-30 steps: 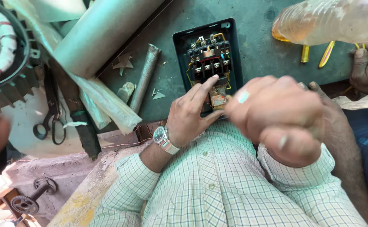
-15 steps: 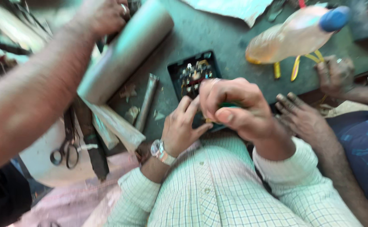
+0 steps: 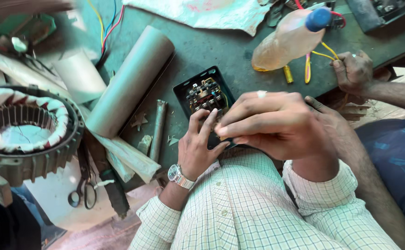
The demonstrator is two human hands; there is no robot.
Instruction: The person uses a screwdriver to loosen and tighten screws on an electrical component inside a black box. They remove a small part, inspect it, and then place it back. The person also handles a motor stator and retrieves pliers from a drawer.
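Black switch box (image 3: 202, 92): open-topped, square, lying tilted on the green worktop (image 3: 221, 51) just in front of the person. Terminals and a small yellow wire show inside; its near edge is hidden under the hands.

Left hand (image 3: 197, 146): wristwatch (image 3: 180, 176) on the wrist, checked sleeve. Fingers half curled, fingertips resting on the near side of the switch box, steadying it.

Right hand (image 3: 276, 122): fingers drawn close together, tips meeting at the box's near right corner. It seems to pinch something small there; what it is cannot be told.

Grey tube (image 3: 130, 81): large, lying diagonally on the worktop left of the box, apart from it.

Metal rod (image 3: 158, 129): short, dull, between the tube and the box, with small metal scraps beside it.

Motor stator (image 3: 24, 127): ribbed round housing with taped white windings, at far left.

Scissors (image 3: 84, 190): near the lower left, below the stator.

Plastic bottle (image 3: 290, 39): clear, orange-tinted, blue cap, lying on its side behind the box, with yellow and pink wires (image 3: 315, 58) beside it.

Another person's hands: one (image 3: 352, 69) at the worktop's right edge near the wires, one (image 3: 325, 115) just beside the right hand.

Crumpled paper (image 3: 207, 11): at the top edge.
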